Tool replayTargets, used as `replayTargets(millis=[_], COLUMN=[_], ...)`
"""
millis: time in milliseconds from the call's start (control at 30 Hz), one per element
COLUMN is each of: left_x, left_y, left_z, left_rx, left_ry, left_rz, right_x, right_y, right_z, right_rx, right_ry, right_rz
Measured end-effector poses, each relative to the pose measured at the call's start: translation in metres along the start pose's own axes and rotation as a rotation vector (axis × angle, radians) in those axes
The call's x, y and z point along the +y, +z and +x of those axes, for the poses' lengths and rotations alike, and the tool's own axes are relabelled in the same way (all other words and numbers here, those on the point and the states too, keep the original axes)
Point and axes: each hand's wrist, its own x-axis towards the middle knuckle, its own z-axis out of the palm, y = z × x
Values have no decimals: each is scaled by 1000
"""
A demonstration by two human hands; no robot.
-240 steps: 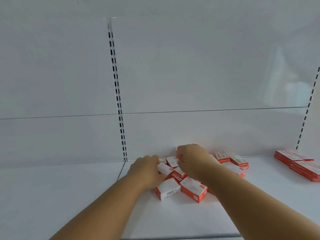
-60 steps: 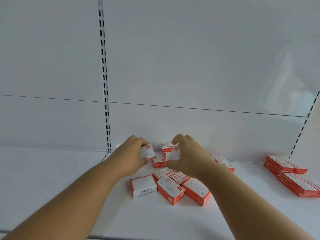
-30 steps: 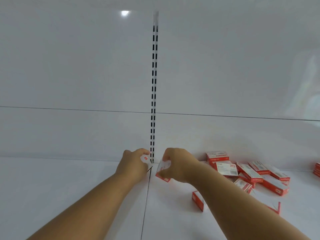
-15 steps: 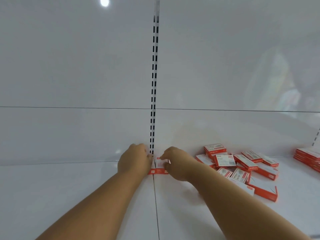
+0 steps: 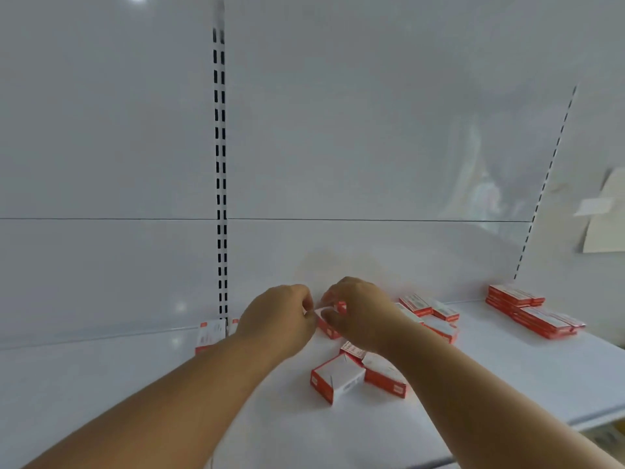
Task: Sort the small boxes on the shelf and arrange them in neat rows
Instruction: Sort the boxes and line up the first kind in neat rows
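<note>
**Two hands at the box pile, two boxes set by the upright**

Both hands work at the back of the white shelf [image 5: 507, 367]. The left hand [image 5: 280, 321] has its fingers curled, pinching the white edge of a small red-and-white box; the right hand [image 5: 358, 313] curls round another small box [image 5: 341, 307], thumb and fingertips closed on it. Motion blur hides how much of either box lies in the grip.

Two boxes [image 5: 209, 335] stand at the foot of the slotted upright [image 5: 220, 184], against the back wall, one partly hidden by the left wrist.

In the loose pile [image 5: 389, 350] about eight boxes can be counted: two large ones nearest the camera, touching side by side, one small one just behind them, and some five near the wall to the right of the hands.

Well apart, at the far right, lies a stack of flat red boxes [image 5: 537, 316]; their number cannot be told.
</note>
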Motion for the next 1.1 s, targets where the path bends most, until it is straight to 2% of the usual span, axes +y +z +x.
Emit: replayTargets(millis=[200, 400, 467, 533, 633, 700, 767, 833, 967, 1100], left_x=[38, 61, 64, 70, 82, 94, 109, 124, 150, 165], left_y=[33, 61, 64, 68, 68, 69, 72, 77, 89, 100], left_z=[32, 71, 75, 79, 80, 79, 74, 69, 71, 68], left_rx=[-94, -141, -82, 84, 285, 287, 293, 312, 347, 352], left_ry=[-271, -432, -476, -511, -585, -623, -645, -665, -693, -651], left_rz=[-274, -289, -281, -307, -676, -910, -1040, -1117, -1302, -1357], right_x=[65, 106, 112, 123, 133, 140, 153, 170, 206, 225], right_y=[-17, -19, -17, -13, -17, -25, -35, -44, -54, -51], right_z=[3, 26, 29, 31, 34, 35, 35, 34, 31, 18], right_rx=[10, -226, -216, -164, -55, 41, 95, 114, 5, -87], right_ry=[86, 133, 110, 85, 73, 27, 15, 37, 54, -8], right_rz=[-24, 70, 159, 297, 504, 590, 657, 624, 303, 292])
